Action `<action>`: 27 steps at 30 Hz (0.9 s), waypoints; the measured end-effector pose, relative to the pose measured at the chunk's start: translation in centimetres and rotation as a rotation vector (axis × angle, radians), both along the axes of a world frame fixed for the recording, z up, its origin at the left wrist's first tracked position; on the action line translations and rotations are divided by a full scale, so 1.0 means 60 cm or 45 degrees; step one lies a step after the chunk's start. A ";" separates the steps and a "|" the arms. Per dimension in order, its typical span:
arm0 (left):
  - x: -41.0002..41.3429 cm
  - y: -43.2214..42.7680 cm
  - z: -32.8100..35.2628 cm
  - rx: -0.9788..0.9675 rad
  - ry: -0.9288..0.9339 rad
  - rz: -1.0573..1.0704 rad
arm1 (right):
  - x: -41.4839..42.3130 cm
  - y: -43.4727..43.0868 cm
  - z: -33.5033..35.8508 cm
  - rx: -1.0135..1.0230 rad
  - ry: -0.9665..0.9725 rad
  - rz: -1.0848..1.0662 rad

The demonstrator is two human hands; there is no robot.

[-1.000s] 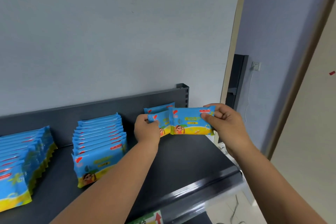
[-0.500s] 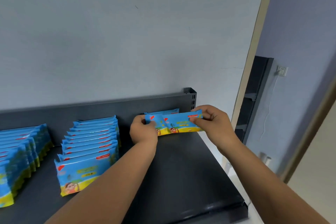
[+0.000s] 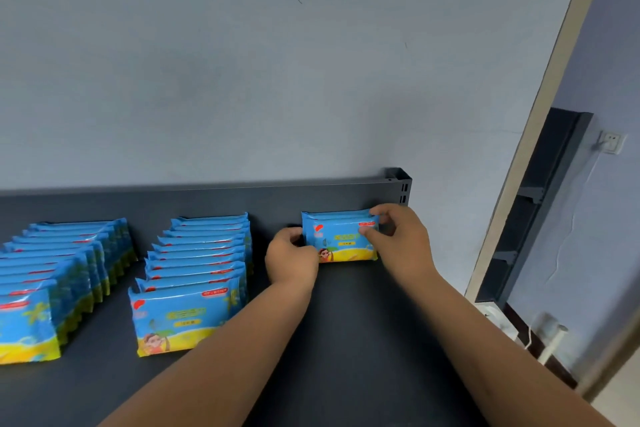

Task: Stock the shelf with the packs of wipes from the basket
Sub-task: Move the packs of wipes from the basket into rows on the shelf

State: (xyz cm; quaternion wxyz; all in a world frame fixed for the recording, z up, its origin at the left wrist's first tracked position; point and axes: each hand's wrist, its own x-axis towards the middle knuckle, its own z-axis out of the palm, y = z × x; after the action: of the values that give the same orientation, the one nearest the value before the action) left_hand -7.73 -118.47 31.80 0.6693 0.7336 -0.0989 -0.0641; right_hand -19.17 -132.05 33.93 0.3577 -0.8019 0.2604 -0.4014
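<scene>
blue and yellow plastic is showing between the two grips: a pack of wipes [image 3: 341, 241] is standing upright on its yellow bottom edge, far back on the dark shelf [image 3: 363, 322]. the left grip [image 3: 292, 255] is curling round the pack's left end, its fingers bent and its knuckles facing the camera. the right grip [image 3: 401, 239] is pinching the pack's upper right corner, with the thumb lying on the printed front and the fingers hooking over the top edge. both bare forearms are reaching across the shelf from the lower edge of the view.

just behind the held pack, on the far side of both grips, the blue top edges of more packs [image 3: 332, 216] are peeking out in front of the shelf's back panel [image 3: 270, 199]; how many are standing there is hard to tell.

just left of the left grip, a middle row of packs [image 3: 197, 274] is standing one behind another, running from the back panel toward the camera. further left of that grip, well apart from it, a longer row of packs [image 3: 55, 284] is running off the left edge of the view.

up and to the right of the right grip, a slotted post [image 3: 401, 185] is ending the back panel. further right, past a pale door frame [image 3: 540, 107], a dark rack [image 3: 540, 204] is leaning or standing against the wall below a wall socket [image 3: 611, 142]. a grey-blue wall [image 3: 242, 62] is rising above both grips.
</scene>
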 end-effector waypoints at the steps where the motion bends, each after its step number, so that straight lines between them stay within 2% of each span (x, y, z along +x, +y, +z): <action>1: 0.001 -0.001 -0.001 0.000 0.003 -0.010 | 0.004 0.000 -0.003 -0.008 0.019 -0.001; 7: -0.007 -0.004 -0.005 0.083 -0.056 0.017 | 0.015 -0.006 0.002 -0.125 0.182 -0.112; 10: -0.031 0.001 0.010 0.190 -0.215 0.075 | 0.003 0.005 0.012 -0.218 0.309 -0.189; 13: -0.060 0.023 0.049 0.333 -0.609 0.054 | -0.024 0.026 0.033 -0.307 0.321 -0.180; 16: -0.070 0.072 0.101 0.702 -1.304 0.033 | -0.057 0.055 0.055 -0.408 0.324 -0.162; 18: -0.070 0.115 0.134 0.965 -1.515 0.061 | -0.073 0.082 0.068 -0.424 0.338 -0.114; 20: -0.068 0.159 0.158 1.154 -1.484 0.065 | -0.077 0.116 0.079 -0.460 0.384 -0.048; 22: -0.063 0.200 0.165 1.238 -1.429 0.050 | -0.071 0.154 0.089 -0.526 0.415 0.017; 24: -0.058 0.241 0.162 1.213 -1.430 0.026 | -0.060 0.195 0.099 -0.525 0.401 0.125; 27: -0.059 0.302 0.152 1.135 -1.390 0.071 | -0.036 0.261 0.115 -0.360 0.321 0.384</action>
State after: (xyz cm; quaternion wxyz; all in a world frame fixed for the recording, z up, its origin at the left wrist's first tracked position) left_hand -11.29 -100.34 40.95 0.1609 0.8675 -0.3661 0.2958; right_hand -21.36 -116.40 40.81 0.2624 -0.9176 0.1216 -0.2726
